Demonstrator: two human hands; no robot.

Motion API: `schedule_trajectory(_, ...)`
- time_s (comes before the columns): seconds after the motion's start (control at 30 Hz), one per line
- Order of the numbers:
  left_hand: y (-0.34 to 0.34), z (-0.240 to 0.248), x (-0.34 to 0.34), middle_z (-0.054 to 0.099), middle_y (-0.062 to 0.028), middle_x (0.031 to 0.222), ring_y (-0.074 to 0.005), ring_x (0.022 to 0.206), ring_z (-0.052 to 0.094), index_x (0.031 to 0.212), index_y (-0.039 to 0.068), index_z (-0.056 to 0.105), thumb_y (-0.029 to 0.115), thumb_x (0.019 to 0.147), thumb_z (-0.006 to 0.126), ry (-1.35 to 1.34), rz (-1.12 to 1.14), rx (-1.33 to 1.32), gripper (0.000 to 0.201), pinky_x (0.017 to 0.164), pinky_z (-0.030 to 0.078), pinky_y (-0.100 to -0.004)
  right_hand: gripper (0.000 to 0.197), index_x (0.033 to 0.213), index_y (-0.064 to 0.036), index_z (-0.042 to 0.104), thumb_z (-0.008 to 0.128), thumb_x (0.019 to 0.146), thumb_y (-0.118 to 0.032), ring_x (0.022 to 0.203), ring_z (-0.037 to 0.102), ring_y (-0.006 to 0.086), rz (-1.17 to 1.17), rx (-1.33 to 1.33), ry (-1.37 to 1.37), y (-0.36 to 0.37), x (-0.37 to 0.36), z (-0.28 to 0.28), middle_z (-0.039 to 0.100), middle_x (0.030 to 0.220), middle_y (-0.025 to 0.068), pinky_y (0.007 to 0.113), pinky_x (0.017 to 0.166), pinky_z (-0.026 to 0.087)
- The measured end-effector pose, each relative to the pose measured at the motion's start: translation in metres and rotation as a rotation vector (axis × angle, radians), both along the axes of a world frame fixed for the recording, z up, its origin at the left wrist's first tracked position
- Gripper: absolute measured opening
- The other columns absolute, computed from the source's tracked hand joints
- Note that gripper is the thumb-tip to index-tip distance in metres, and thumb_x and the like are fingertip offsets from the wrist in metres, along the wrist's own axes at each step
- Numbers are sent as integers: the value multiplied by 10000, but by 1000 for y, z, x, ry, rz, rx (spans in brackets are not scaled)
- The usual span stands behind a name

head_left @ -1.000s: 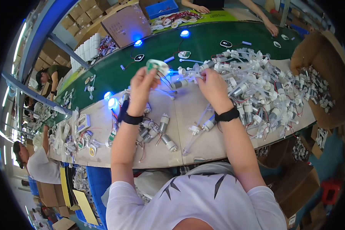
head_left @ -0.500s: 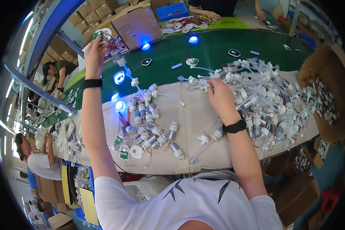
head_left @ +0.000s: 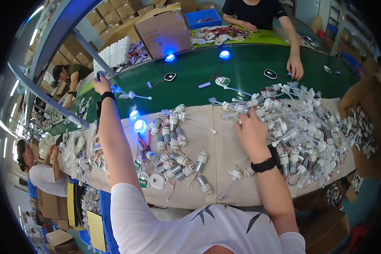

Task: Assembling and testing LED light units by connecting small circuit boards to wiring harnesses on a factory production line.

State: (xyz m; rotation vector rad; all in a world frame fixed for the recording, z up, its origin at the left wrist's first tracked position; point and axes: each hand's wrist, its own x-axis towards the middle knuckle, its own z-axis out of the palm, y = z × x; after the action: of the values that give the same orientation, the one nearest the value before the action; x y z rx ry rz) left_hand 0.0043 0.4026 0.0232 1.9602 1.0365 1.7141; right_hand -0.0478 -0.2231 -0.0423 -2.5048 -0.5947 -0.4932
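Note:
My left hand point(head_left: 101, 86) is stretched over the far left of the green belt, fingers closed on a small circuit board point(head_left: 100, 75) mostly hidden by them. Beside it, a blue-lit part point(head_left: 117, 89) and a pump with a clear tube point(head_left: 133, 95) lie over the belt. My right hand point(head_left: 252, 130) is at the left edge of a large pile of small pumps with clear tubes point(head_left: 296, 127). Its fingers are curled together among the parts; what they pinch is hidden. Between my arms lies a smaller group of grey-and-white pumps point(head_left: 173, 165), with a lit blue lamp point(head_left: 139, 125).
Wired lamps point(head_left: 224, 54), a black oval part point(head_left: 270, 74) and purple battery cells point(head_left: 204, 85) rest on the green belt point(head_left: 186, 91). A co-worker's hand point(head_left: 295, 67) touches the belt's far side. A cardboard box point(head_left: 163, 34) stands at the back; other people work at left.
My left hand has come down onto the belt, bringing the circuit board and its pump away from the table. My right hand has shifted slightly within the pile. A co-worker's hand has reached onto the belt.

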Motion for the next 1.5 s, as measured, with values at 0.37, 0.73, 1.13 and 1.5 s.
schedule_trajectory(0.37, -157, -104, 129, 430, -162, 1298, -378, 1124, 460, 1246, 254, 481, 496, 681, 700, 1186, -543, 265, 653, 946, 390, -478, 247, 758, -43, 585, 635, 769, -285, 682, 596, 305, 382, -9, 277, 7, -17, -4, 593, 744, 114, 405, 602, 458)
schedule_trajectory(0.73, -195, -76, 120, 590, -83, 1092, -314, 1057, 497, 999, 190, 624, 401, 637, 740, 1269, -365, 391, 434, 780, 451, -442, 210, 919, -72, 619, 558, 724, -30, 774, 610, 294, 30, 6, 111, -13, 3, 5, 579, 1017, 93, 383, 653, 500)
schedule_trajectory(1.13, -287, -11, 55, 575, -8, 646, -61, 557, 497, 860, -8, 583, 228, 766, 697, 274, -1057, -174, 278, 509, 383, -211, 213, 849, -40, 589, 520, 671, 54, 758, 592, 345, 126, 65, -2, -6, -3, 4, 533, 930, 124, 417, 651, 490)
schedule_trajectory(1.5, -357, -8, -28, 600, -14, 692, -52, 546, 492, 896, -13, 550, 117, 776, 678, 138, -1190, -304, 218, 488, 370, -190, 165, 864, -18, 636, 544, 728, -36, 794, 607, 329, 503, 0, 348, -23, -23, 43, 629, 861, 169, 390, 716, 490)
